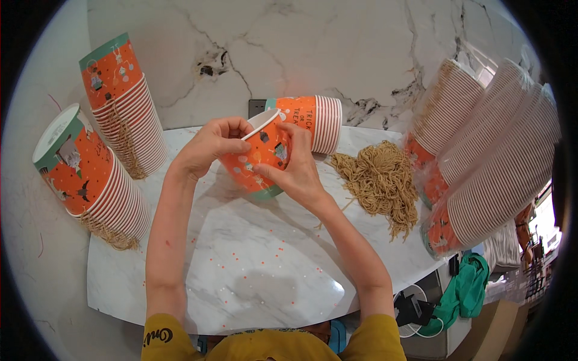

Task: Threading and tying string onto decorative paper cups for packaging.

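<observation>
An orange paper bucket with a green base and small printed figures is in both my hands above the table. It is tilted, its white rim toward the upper left. My left hand pinches the rim, thumb against the outside. My right hand wraps around the bucket's right side, thumb on the front. Just behind it, a nested stack of similar buckets lies on its side with rims facing right. To the right of my right hand rests a tangled heap of tan string.
Two tall stacks of upturned buckets, a nearer one and a farther one, stand at left with tan strings hanging off them. Plastic-wrapped bucket stacks lean at right. Small orange dots dot the marble-patterned table. A green bag lies lower right.
</observation>
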Motion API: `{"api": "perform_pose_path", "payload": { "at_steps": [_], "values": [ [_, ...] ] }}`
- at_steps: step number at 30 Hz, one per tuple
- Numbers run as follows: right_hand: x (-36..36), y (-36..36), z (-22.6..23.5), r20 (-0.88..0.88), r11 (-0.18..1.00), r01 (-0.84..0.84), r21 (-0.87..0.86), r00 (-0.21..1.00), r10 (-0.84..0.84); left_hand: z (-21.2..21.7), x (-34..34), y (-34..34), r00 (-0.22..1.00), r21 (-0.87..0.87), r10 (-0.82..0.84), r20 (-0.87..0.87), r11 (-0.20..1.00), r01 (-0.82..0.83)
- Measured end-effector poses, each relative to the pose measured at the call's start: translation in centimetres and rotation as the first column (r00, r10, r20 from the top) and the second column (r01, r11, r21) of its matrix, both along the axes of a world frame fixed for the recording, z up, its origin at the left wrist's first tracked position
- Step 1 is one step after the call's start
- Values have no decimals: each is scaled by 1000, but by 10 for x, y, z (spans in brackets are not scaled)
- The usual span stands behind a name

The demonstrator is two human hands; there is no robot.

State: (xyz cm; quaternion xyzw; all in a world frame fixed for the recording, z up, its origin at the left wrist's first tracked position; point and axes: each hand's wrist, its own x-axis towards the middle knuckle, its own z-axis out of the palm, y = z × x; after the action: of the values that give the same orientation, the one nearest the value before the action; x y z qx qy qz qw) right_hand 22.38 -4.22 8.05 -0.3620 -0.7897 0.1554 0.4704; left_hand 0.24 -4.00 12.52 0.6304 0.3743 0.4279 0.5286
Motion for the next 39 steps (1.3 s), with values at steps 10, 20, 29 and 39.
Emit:
{"api": "perform_pose_path", "payload": {
  "at_steps": [10, 20, 29, 39],
  "values": [
    [1, 4, -5, -5, 986, -46, 159, 999, 47, -4, -1, 4, 998, -25, -45, 43, 999, 46],
    [-6, 2, -8, -16, 953, -48, 301, 998, 55, -2, 2, 3, 1000, -39, 3, 25, 999, -2],
    [-7, 6, -14, -85, 939, -96, 330, 988, 131, 0, 4, 2, 997, -33, 42, 70, 999, -39],
    [-10, 2, -12, -36, 908, -97, 408, 992, 122, 1, 1, -1, 997, -38, 56, 54, 998, -54]
  ]
}}
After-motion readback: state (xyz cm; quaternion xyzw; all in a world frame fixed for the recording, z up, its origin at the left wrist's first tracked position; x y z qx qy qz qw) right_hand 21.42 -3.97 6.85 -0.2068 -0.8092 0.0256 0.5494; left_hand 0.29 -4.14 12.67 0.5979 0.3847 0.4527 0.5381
